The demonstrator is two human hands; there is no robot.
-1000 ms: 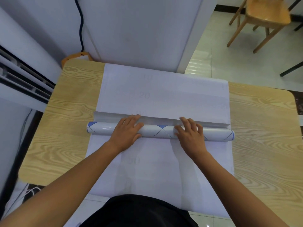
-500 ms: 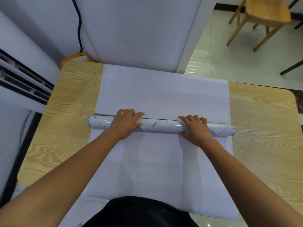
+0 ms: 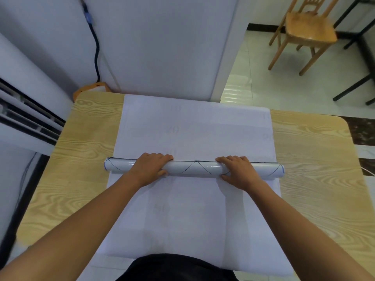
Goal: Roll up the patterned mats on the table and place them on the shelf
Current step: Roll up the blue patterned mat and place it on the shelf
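mat roll (image 3: 194, 169) on table (image 3: 85, 142) gripped by l hand (image 3: 151, 169), r hand (image 3: 239, 171).

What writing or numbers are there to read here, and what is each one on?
"10": faint grey, on the flat white mat, near its far edge.
"20": faint, same mat, a little nearer.
"50": faint, same mat, nearer the person.
A number beside the left hand is half hidden by the roll: unreadable.
Marks at the mat's right edge: too faint.
The roll bears only blue lines.
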